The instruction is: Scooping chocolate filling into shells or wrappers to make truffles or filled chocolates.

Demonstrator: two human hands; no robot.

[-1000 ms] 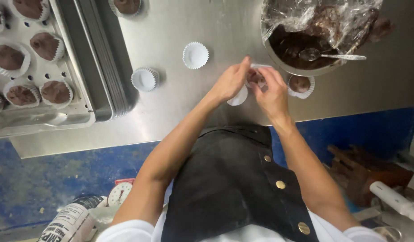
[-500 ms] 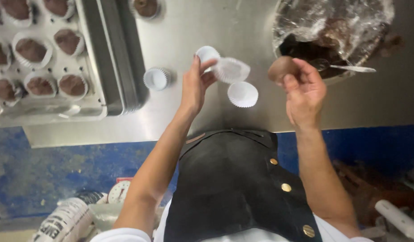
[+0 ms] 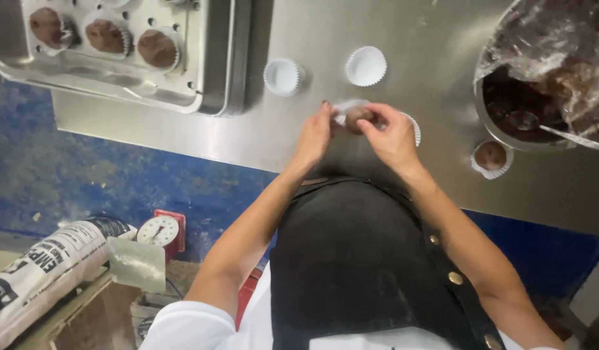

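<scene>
Brown dough ball (image 3: 359,118) between hands: right hand (image 3: 391,136) pinching it, left hand (image 3: 315,133) pinching paper cup (image 3: 346,107).

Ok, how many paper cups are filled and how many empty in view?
Filled cups in the tray: 3
Filled cup on the table: 1
Empty cups on the table: 3
White cup held in the left hand: 1
Total: 8

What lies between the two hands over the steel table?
In the head view, a brown dough ball and a white paper cup sit between the left hand and the right hand.
</scene>
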